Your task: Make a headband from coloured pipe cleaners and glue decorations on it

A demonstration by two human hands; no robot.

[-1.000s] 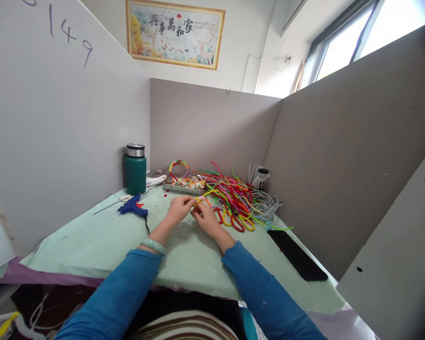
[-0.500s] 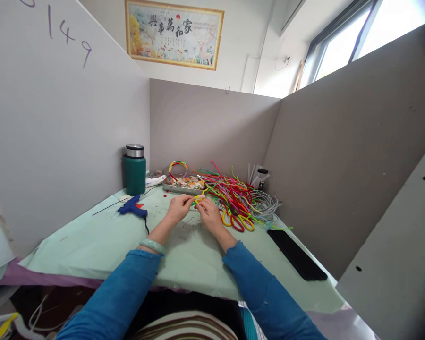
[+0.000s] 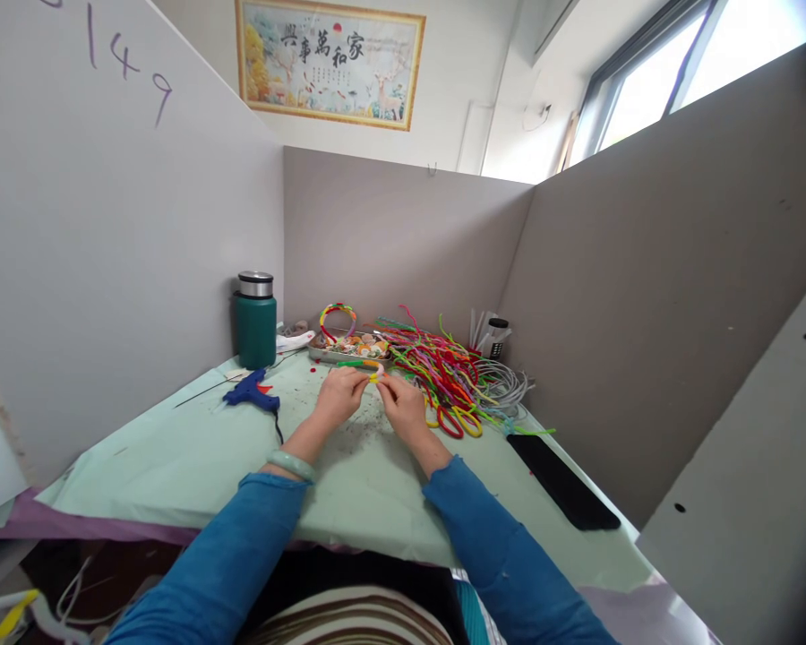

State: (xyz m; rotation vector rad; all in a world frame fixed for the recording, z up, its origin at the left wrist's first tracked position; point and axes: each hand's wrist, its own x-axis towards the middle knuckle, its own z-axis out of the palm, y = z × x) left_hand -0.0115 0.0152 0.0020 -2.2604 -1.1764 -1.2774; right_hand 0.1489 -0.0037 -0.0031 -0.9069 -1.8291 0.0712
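Note:
Between my two hands is a curved band wrapped in pipe cleaners, with green, orange, pale pink and yellow stretches showing. My left hand pinches it at the yellow part, the fingertips close to those of the other hand. On the right side my right hand also has its fingers closed on the band near the yellow and pink part. Both hands are above the table, just in front of a metal tray of small coloured pieces. The fingers hide part of the band.
A blue glue gun and a green bottle are on the left. A multicoloured ring stands by the tray. Loose pipe cleaners, yellow-handled scissors, coiled grey wire and a black flat object lie right.
The band has turned, so its green and orange stretch now shows above my left hand. The loose yellow end that rose above my right hand no longer shows there. Both hands stay almost in place.

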